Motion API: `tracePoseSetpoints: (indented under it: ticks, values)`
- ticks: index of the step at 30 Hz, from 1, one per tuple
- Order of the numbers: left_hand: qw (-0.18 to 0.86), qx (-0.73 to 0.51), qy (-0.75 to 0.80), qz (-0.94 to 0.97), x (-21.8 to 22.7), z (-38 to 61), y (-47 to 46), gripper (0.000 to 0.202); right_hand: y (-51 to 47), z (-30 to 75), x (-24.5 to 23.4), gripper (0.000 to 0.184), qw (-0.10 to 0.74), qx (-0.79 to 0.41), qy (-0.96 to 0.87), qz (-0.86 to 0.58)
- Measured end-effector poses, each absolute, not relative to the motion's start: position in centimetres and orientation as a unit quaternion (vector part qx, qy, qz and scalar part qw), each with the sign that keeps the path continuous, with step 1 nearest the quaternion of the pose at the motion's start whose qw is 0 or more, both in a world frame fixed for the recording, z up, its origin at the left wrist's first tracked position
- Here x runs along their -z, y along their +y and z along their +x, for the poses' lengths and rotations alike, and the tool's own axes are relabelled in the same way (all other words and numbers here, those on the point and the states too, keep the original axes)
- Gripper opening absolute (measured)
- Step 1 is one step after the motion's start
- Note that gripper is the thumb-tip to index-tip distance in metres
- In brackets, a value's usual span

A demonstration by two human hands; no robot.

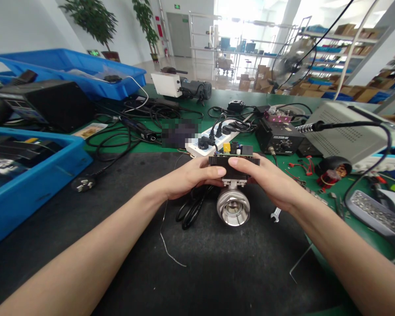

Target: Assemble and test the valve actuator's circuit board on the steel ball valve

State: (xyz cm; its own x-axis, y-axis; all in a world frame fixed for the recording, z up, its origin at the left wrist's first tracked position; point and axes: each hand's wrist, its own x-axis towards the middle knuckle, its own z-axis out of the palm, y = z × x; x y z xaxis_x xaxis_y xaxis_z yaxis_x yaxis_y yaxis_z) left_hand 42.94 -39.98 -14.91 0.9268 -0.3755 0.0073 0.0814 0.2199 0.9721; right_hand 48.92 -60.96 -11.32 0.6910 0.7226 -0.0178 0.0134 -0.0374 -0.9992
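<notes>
Between my two hands is a motorized ball valve: a black actuator housing [234, 169] with an exposed circuit board [238, 152] on top and a round steel valve body [233, 207] underneath. My left hand [192, 175] grips the housing's left side, thumb across its front face. On the right side my right hand [266, 175] holds it the same way, thumb on the front. Most of my other fingers are hidden behind the housing. A coiled black cable [194, 208] lies left of the valve. Near my right wrist an open-end wrench [275, 214] is partly covered.
A black mat [197, 267] covers the bench front, with a thin wire [166, 248] and a hex key [294, 267] on it. Behind stands a white power strip [197, 147]. Blue bins [36, 184] flank the left; a soldering station [278, 138] and screw tray [373, 210] are right.
</notes>
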Motion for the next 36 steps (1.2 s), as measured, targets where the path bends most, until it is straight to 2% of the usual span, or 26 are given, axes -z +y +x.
tracePoseSetpoints:
  ticks: [16,36]
  values:
    - [0.769,0.153,-0.122,0.608,14.83,42.96,-39.89,0.053,-60.93,48.90,11.35,0.030,0.637,-0.279,-0.272,-0.665]
    - [0.772,0.154,-0.125,0.604,15.25,43.14,-39.74,0.057,-60.97,48.83,11.22,0.032,0.634,-0.282,-0.272,-0.666]
